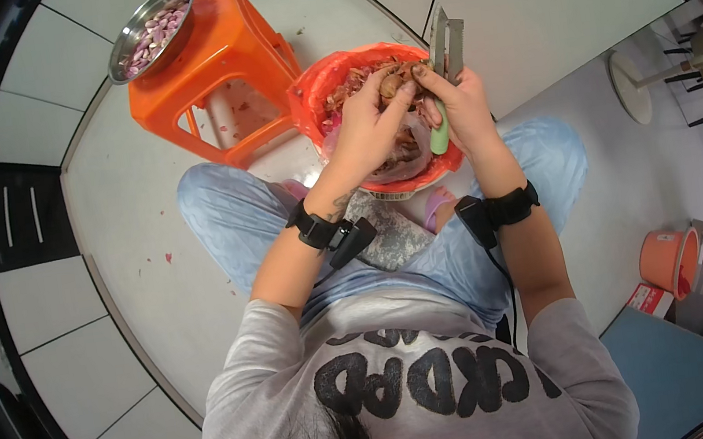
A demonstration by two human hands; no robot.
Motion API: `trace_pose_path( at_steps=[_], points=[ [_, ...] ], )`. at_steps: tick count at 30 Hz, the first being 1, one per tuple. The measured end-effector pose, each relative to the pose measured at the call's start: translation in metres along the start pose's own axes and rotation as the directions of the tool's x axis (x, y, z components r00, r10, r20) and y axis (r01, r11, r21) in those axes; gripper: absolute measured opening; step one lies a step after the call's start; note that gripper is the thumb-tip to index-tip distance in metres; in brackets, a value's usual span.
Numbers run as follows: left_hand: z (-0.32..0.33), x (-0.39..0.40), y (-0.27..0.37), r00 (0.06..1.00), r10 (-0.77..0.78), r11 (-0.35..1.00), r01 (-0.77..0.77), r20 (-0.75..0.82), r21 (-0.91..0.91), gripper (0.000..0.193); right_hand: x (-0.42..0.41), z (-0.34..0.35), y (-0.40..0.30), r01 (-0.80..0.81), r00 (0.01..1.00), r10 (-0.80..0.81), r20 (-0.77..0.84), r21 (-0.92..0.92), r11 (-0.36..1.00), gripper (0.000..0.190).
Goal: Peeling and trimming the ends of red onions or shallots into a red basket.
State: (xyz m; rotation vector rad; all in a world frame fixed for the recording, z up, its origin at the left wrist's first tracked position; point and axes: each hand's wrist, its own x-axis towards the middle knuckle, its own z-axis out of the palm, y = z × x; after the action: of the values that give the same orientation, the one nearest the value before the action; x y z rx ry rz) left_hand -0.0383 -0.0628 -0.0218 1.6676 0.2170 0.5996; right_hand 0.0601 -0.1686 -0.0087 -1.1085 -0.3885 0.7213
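Both hands are together over a basin (pixel 392 195) lined with a red plastic bag (pixel 310 85). My left hand (pixel 371 113) grips a small round brown item (pixel 392 85), perhaps a root vegetable or bulb; its exact kind is unclear. My right hand (pixel 461 98) holds a green-handled knife (pixel 440 131), its two-part metal blade pointing away from me. The right thumb reaches towards the brown item. Beneath the hands lie reddish-brown peelings (pixel 341 91). A translucent plastic bag (pixel 407 159) with brown pieces in it rests at the basin's near side.
An orange plastic stool (pixel 217 57) stands at the far left, with a steel bowl (pixel 117 60) of pinkish cloves on its edge. Scraps (pixel 168 258) dot the floor. White cabinet doors (pixel 69 350) line the left. A pedestal fan (pixel 630 86) and an orange bucket (pixel 660 259) stand right.
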Motion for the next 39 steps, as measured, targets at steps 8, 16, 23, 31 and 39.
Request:
trace_pose_path(
  at_steps=[8, 16, 23, 31, 39],
  points=[
    [-0.003, 0.001, 0.005, 1.0, 0.014, 0.982, -0.016, -0.01, -0.188, 0.036, -0.004, -0.002, -0.005, -0.092, 0.995, 0.086, 0.048, 0.15, 0.984, 0.013],
    [-0.011, 0.003, 0.001, 0.907, -0.398, 0.71, 0.399, 0.137, -0.58, 0.046, -0.002, -0.009, -0.004, -0.115, 0.985, 0.068, 0.16, 0.307, 0.945, 0.021],
    [-0.012, 0.004, 0.002, 0.916, -0.309, 0.491, 0.384, 0.257, -0.782, 0.045, -0.005, -0.009, -0.003, -0.061, 0.983, -0.007, 0.184, 0.366, 0.929, 0.025],
    [-0.031, 0.01, 0.014, 0.932, -0.362, 0.491, 0.215, 0.027, -0.844, 0.04, -0.005, -0.008, -0.006, -0.103, 0.992, 0.096, 0.085, 0.082, 0.991, 0.02],
    [-0.053, 0.014, 0.008, 0.964, -0.266, 0.51, 0.134, -0.008, -0.85, 0.035, 0.005, -0.019, 0.04, -0.051, 0.987, 0.132, 0.088, -0.61, 0.791, 0.02]
  ],
)
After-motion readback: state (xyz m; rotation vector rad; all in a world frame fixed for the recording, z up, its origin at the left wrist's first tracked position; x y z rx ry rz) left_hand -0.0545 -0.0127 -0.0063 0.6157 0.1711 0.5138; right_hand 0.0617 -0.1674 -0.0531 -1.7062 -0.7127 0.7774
